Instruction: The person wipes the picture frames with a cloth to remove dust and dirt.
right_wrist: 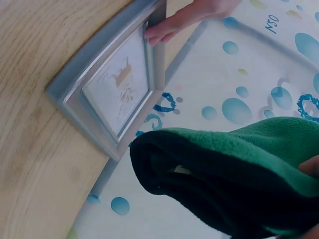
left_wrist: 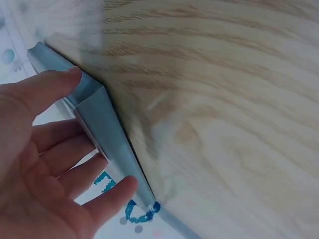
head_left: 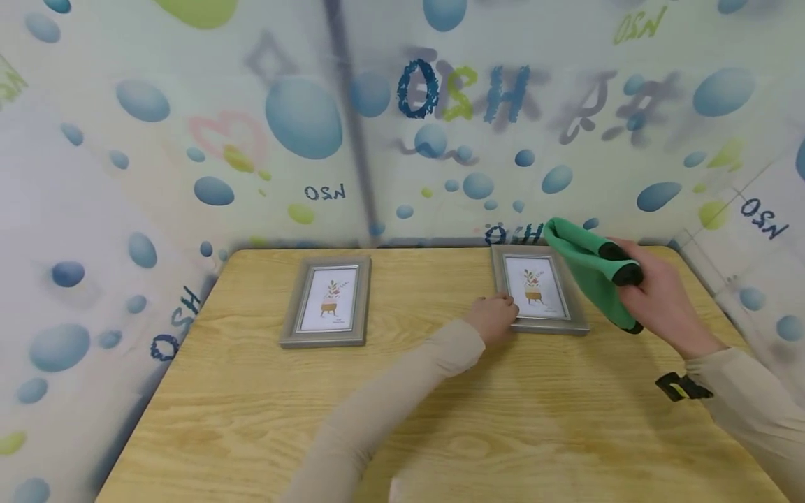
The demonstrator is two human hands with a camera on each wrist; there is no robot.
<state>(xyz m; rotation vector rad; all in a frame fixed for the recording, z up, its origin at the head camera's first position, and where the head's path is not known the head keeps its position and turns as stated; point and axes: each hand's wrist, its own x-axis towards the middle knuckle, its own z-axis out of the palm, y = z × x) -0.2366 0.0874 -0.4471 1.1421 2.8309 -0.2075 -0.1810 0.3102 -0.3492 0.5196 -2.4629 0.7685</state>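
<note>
My left hand grips the lower left corner of the right-hand picture frame. This grey frame, around a print of a potted plant, lies face up on the table. In the left wrist view the thumb rests on one outer side of the frame and the fingers lie along the adjoining side. My right hand holds a folded green cloth with black edging, raised just right of that frame. The right wrist view shows the cloth apart from the frame.
A matching picture frame lies face up on the left part of the wooden table. Behind the table and along its sides hang pale sheets printed with blue and green drops and letters.
</note>
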